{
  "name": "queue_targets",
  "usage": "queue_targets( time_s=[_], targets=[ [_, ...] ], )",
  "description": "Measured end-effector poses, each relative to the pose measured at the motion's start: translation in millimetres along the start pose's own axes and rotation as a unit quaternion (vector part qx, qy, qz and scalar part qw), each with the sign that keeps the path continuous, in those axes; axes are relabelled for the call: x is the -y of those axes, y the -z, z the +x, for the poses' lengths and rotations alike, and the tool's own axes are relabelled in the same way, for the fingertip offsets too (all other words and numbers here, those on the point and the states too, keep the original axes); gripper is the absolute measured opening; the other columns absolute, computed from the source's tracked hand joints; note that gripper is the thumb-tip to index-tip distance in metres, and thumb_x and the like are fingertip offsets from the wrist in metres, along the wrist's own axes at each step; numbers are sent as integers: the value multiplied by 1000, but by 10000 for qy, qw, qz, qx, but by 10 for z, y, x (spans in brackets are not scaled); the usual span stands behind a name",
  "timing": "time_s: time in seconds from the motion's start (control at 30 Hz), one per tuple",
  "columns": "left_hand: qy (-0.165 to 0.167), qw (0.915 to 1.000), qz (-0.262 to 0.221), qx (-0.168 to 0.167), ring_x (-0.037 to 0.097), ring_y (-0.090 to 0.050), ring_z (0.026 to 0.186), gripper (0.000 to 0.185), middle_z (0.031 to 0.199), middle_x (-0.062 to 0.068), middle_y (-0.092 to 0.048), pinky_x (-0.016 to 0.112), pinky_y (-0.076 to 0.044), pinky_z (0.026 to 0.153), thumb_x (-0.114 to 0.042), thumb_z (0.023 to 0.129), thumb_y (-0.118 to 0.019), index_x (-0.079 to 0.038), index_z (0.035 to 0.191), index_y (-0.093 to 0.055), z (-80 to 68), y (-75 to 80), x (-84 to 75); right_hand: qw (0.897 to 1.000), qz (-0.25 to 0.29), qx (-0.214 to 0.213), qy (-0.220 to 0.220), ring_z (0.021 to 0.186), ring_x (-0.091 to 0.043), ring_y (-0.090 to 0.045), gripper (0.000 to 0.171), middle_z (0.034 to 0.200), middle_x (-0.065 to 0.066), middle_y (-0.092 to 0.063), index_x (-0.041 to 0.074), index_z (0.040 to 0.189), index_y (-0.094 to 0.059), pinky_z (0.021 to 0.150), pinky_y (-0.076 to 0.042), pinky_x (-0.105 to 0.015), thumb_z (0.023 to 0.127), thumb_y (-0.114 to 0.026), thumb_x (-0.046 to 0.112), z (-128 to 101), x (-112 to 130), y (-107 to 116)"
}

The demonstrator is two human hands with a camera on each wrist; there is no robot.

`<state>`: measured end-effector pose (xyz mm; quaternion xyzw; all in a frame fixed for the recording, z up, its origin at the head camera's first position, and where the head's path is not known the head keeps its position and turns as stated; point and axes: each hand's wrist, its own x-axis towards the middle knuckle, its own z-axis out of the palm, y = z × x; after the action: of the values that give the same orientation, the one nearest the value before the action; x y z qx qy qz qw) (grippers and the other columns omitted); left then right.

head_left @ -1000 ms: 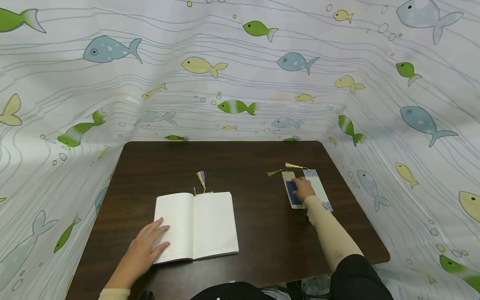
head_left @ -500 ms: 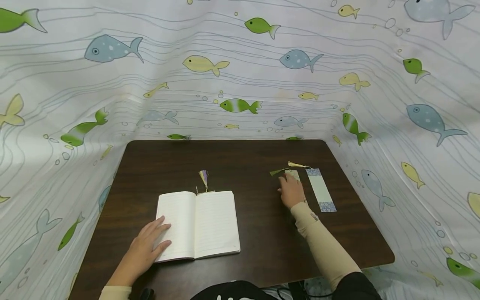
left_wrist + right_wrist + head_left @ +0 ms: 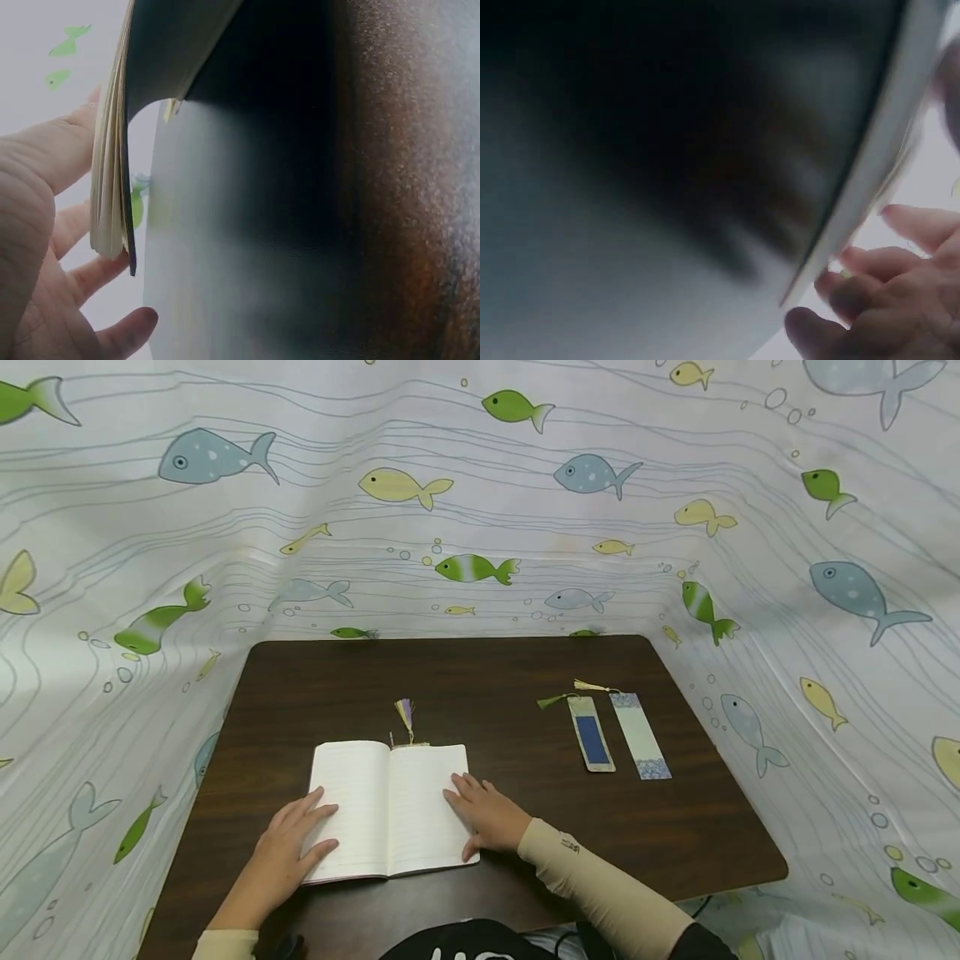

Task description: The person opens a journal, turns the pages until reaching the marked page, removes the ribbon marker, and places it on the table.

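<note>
An open notebook [image 3: 392, 810] is lying near the front edge of the dark table [image 3: 480, 668], toward seven o'clock from the table's middle, and both hands are resting on it. The left hand [image 3: 288, 847] is lying flat on the left page with its fingers straight and slightly spread, pressing the page down; in the left wrist view the fingers [image 3: 67, 150] are reaching over the stack of pages [image 3: 111, 157] at the book's edge. The right hand [image 3: 487, 814] is sitting at the lower outer corner of the right page, fingers loosely extended and touching the paper, holding nothing; the right wrist view is too blurred to add more than the fingertips [image 3: 870, 262] beside the page edge. Judging from how things lie, the book is being held open and flat, with a purple and yellow tassel [image 3: 405, 714] sticking out at twelve o'clock from the spine, which suggests one bookmark is already lodged there, though the strip itself is hidden. Two more bookmarks are lying untouched at about three o'clock from the notebook, well apart from it: a blue bookmark [image 3: 591, 743] with a green tassel, and just beside it a pale bookmark [image 3: 639, 735] with a yellow tassel. A fish-print cloth [image 3: 480, 510] is hanging around the table on three sides. Nothing is lying between the hands and the bookmarks.
</note>
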<state>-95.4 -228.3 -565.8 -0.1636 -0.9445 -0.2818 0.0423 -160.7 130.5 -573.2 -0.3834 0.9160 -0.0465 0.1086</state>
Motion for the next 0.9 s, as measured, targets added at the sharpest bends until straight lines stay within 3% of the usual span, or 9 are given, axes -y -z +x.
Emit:
queue_targets(
  time_s=[0.17, 0.33, 0.47, 0.53, 0.63, 0.73, 0.83, 0.9],
  targets=[
    [-38, 10000, 28, 21, 48, -38, 134, 50, 154, 22, -43, 81, -37, 85, -27, 91, -77, -8, 134, -62, 7, 0, 10, 9997, 41, 44, -237, 151, -35, -26, 100, 165, -18, -26, 8, 157, -38, 116, -32, -56, 77, -77, 53, -28, 20, -44],
    [-41, 10000, 58, -19, 47, -38, 134, 50, 154, 22, -43, 80, -37, 86, -26, 90, -78, -8, 134, -63, -8, -11, 32, 9985, -312, -406, -184, 147, -33, -37, 86, 160, -15, -39, 12, 151, -50, 112, -34, -64, 80, -74, 53, -21, 55, -26],
    [-3, 10000, 80, -12, 47, -38, 134, 50, 154, 22, -43, 80, -37, 87, -26, 90, -79, -8, 134, -63, -12, -18, 22, 9923, -833, -895, -179, 140, -29, -47, 73, 152, -12, -50, 16, 142, -59, 110, -35, -66, 82, -74, 54, -9, 82, -55],
    [31, 10000, 84, 9, 47, -38, 134, 50, 154, 22, -43, 80, -37, 88, -26, 90, -79, -8, 134, -63, -12, -19, 9, 9898, -834, -1124, -257, 140, -27, -48, 70, 152, -10, -50, 17, 140, -61, 110, -32, -68, 82, -75, 53, -1, 93, -70],
    [101, 9999, 97, 47, 47, -38, 135, 50, 155, 22, -42, 80, -36, 89, -27, 91, -78, -8, 134, -63, -8, -16, -10, 9861, -469, -1535, -422, 143, -25, -44, 83, 157, -12, -42, 14, 148, -50, 108, -32, -71, 79, -82, 48, 33, 102, -70],
    [143, 9998, 81, 57, 47, -37, 135, 49, 155, 22, -42, 81, -36, 90, -28, 93, -76, -8, 135, -62, -7, -7, -23, 9770, 6, -2093, -415, 146, -31, -37, 106, 162, -21, -28, 4, 157, -30, 105, -36, -70, 76, -88, 41, 72, 120, -41],
    [133, 9999, 50, -13, 47, -37, 136, 46, 155, 22, -42, 80, -35, 91, -26, 95, -74, -7, 135, -62, -9, 1, -29, 9645, 644, -2548, -269, 148, -39, -31, 118, 162, -30, -18, -6, 158, -12, 108, -39, -63, 77, -89, 33, 99, 174, 0],
    [88, 9999, 27, -106, 47, -38, 135, 44, 154, 22, -43, 80, -36, 91, -24, 95, -73, -7, 135, -62, -12, 1, -31, 9573, 1293, -2575, -223, 149, -40, -28, 118, 163, -30, -17, -6, 158, -6, 112, -38, -55, 80, -87, 29, 114, 244, 33]
  ],
)
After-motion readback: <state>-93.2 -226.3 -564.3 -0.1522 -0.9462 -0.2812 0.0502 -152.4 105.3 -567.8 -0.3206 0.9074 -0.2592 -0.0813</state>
